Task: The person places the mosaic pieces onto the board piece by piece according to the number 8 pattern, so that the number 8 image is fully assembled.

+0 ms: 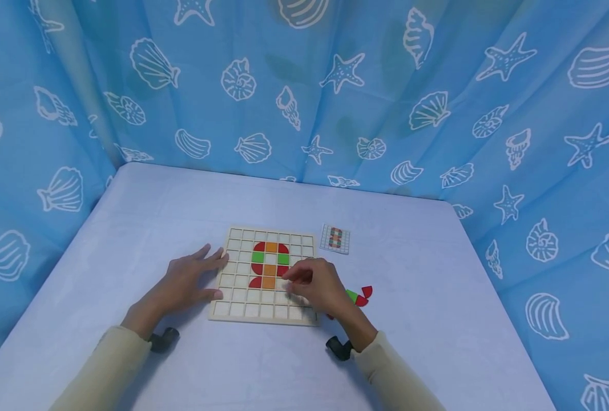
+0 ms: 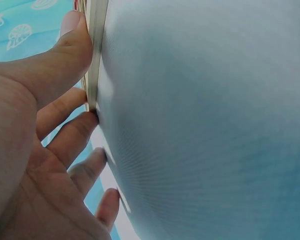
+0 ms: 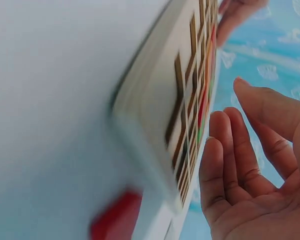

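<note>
A square wooden grid board (image 1: 237, 311) lies on the table, several red, orange and green tiles (image 1: 269, 270) set in its cells. My left hand (image 1: 188, 281) rests along the board's left edge with fingers spread. In the left wrist view, the thumb (image 2: 72, 37) lies against the board's side (image 2: 94, 55). Over the board, my right hand (image 1: 314, 282) has its thumb and index fingertips beside a red quarter-round tile (image 1: 282, 270). Its fingers (image 3: 232, 155) bend loosely in the right wrist view, with no tile showing between them.
A small pattern card (image 1: 335, 238) lies beyond the board's upper right corner. Loose red tiles (image 1: 367, 291) and a green tile (image 1: 352, 295) lie right of the board, partly behind the right forearm. A blue shell-print curtain (image 1: 283, 68) hangs around the table (image 1: 412, 240).
</note>
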